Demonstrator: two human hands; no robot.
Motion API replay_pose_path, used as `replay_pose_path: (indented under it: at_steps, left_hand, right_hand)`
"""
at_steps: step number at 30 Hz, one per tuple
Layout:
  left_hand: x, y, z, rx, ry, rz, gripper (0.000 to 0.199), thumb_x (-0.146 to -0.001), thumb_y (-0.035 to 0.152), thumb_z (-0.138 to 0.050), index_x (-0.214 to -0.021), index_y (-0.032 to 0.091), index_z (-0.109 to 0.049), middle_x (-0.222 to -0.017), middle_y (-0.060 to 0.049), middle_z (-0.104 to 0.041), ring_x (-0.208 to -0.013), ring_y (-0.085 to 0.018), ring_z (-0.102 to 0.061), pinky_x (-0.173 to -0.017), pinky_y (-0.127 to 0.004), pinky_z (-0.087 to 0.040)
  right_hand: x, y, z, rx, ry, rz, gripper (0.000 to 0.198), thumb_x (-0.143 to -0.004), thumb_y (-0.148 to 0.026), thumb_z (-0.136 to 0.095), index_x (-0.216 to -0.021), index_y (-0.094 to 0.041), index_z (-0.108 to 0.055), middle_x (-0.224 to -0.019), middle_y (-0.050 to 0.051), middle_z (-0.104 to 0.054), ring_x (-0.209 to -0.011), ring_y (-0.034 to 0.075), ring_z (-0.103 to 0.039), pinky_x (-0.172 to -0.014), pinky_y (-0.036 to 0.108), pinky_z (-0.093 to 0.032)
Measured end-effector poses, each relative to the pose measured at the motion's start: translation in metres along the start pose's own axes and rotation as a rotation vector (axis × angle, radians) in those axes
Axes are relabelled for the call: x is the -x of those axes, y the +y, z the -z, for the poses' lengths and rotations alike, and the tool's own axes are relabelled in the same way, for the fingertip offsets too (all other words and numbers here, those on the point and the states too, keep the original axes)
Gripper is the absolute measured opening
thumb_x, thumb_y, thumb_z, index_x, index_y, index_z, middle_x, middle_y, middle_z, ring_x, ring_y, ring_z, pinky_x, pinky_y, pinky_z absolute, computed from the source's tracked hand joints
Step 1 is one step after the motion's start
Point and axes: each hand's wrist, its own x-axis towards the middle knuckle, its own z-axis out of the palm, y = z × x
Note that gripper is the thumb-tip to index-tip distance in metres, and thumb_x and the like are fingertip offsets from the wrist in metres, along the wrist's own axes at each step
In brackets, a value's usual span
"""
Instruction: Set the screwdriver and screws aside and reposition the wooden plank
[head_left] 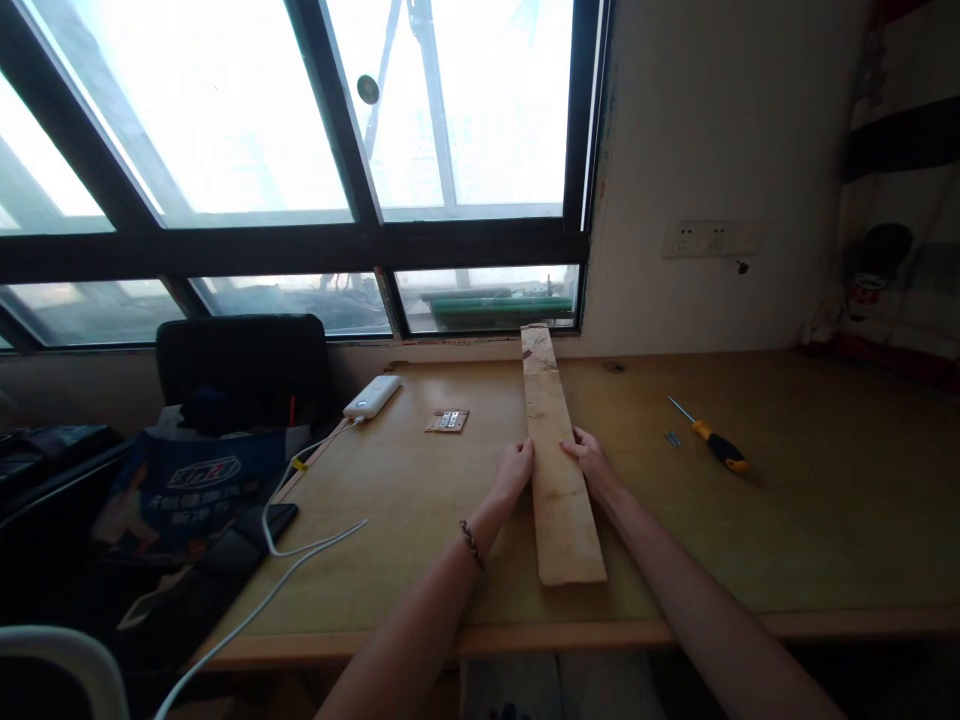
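A long pale wooden board (pixel 562 510) runs lengthwise away from me over the table, its far end by the window wall. My left hand (pixel 514 470) is closed on its left edge, and my right hand (pixel 589 460) grips the opposite edge with the thumb on the top face. The fingers under the board are hidden. Left of the board lies a small flat piece with metal plates (pixel 451 421), too small to make out fully. Off to the right are a yellow and black screwdriver (pixel 720 446) and several small screws (pixel 673 439).
On the wooden table (pixel 825 520), a white power bank (pixel 373 397) lies at the back left with a white cable (pixel 300 550) trailing over the left edge. A black chair (pixel 240 365) and a blue bag (pixel 202 480) stand beyond that edge. Windows and a wall socket (pixel 701 238) are behind.
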Motion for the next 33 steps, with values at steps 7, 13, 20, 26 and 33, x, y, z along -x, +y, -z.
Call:
replay_pose_path:
  at_steps: [7,13,20,26,33]
  left_hand:
    - [-0.006,-0.002,0.008,-0.571,0.019,-0.178,0.051,-0.085,0.046,-0.032,-0.082,0.011,-0.069,-0.086,-0.014,-0.069,-0.076,-0.021,-0.062,-0.063,-0.026,-0.041]
    - [-0.003,-0.003,0.004,-0.812,0.044,-0.208,0.061,-0.081,0.060,-0.030,-0.081,0.013,-0.068,-0.082,-0.015,-0.068,-0.075,-0.023,-0.062,-0.062,-0.027,-0.039]
    - [-0.010,-0.007,0.002,-0.885,0.043,-0.241,0.066,-0.080,0.065,-0.025,-0.077,0.015,-0.067,-0.079,-0.013,-0.067,-0.073,-0.022,-0.061,-0.059,-0.027,-0.037]
    - [-0.017,-0.003,0.000,-0.749,0.046,-0.223,0.068,-0.078,0.068,-0.024,-0.081,0.014,-0.066,-0.083,-0.012,-0.067,-0.072,-0.021,-0.061,-0.056,-0.026,-0.035]
    - [-0.037,0.000,-0.012,-0.764,0.029,-0.189,0.064,-0.079,0.065,-0.027,-0.076,0.014,-0.065,-0.080,-0.012,-0.067,-0.074,-0.022,-0.061,-0.058,-0.027,-0.037]
  right_hand:
    - [-0.005,0.005,0.005,0.054,-0.010,-0.045,0.039,-0.058,-0.029,-0.064,-0.094,-0.016,-0.060,-0.089,0.007,-0.069,-0.079,0.025,-0.064,-0.067,0.035,-0.052]
    - [-0.009,0.010,0.010,0.047,-0.030,-0.062,0.036,-0.059,-0.027,-0.064,-0.092,-0.015,-0.060,-0.085,0.007,-0.070,-0.076,0.024,-0.065,-0.064,0.033,-0.052]
    - [-0.014,0.014,0.015,0.044,-0.023,-0.070,0.036,-0.057,-0.027,-0.066,-0.090,-0.015,-0.061,-0.081,0.007,-0.070,-0.071,0.023,-0.065,-0.062,0.034,-0.052]
    - [-0.016,0.006,0.013,0.030,-0.019,-0.001,0.036,-0.060,-0.029,-0.063,-0.093,-0.015,-0.060,-0.083,0.007,-0.070,-0.076,0.024,-0.065,-0.064,0.033,-0.053]
    - [-0.034,0.007,0.024,0.037,-0.007,-0.023,0.030,-0.060,-0.026,-0.065,-0.088,-0.015,-0.061,-0.080,0.008,-0.070,-0.075,0.025,-0.065,-0.064,0.035,-0.053]
